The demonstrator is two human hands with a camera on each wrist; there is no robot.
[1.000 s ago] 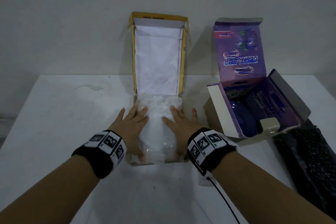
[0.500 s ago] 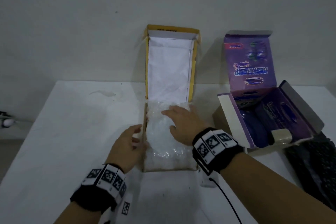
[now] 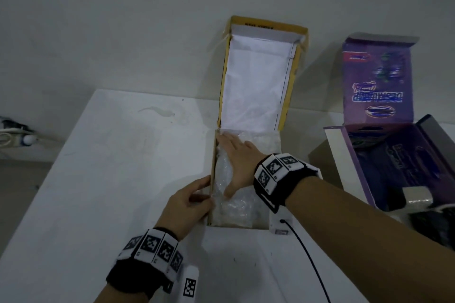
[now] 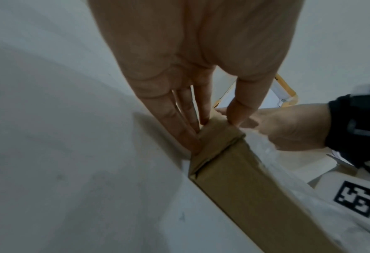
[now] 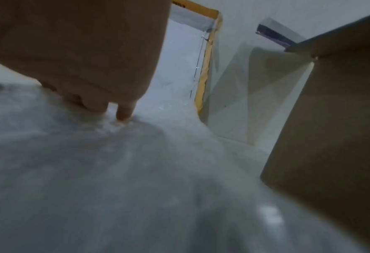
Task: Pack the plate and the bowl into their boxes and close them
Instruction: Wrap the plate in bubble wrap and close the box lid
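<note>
pressing flat on the bubble wrap (image 3: 242,204) that fills the brown box (image 3: 211,179), the right hand (image 3: 237,155) has slid across toward the box's left wall since half a second ago, its fingers straight and spread, holding nothing. the left hand (image 3: 189,204), which a second ago lay on the wrap beside it, now sits outside that wall; the left wrist view shows its fingers (image 4: 186,119) outside and the thumb over the top edge, pinching the cardboard. whatever dish lies under the wrap is hidden, and cannot be told as plate or bowl. the yellow-edged lid (image 3: 258,81) stands upright and open at the far end. the purple box (image 3: 394,167) sits well apart on the right of the white table (image 3: 98,179), also open, a dark blue dish (image 3: 376,189) inside. judging by this, padding is nearly settled and both lids remain to close.
</note>
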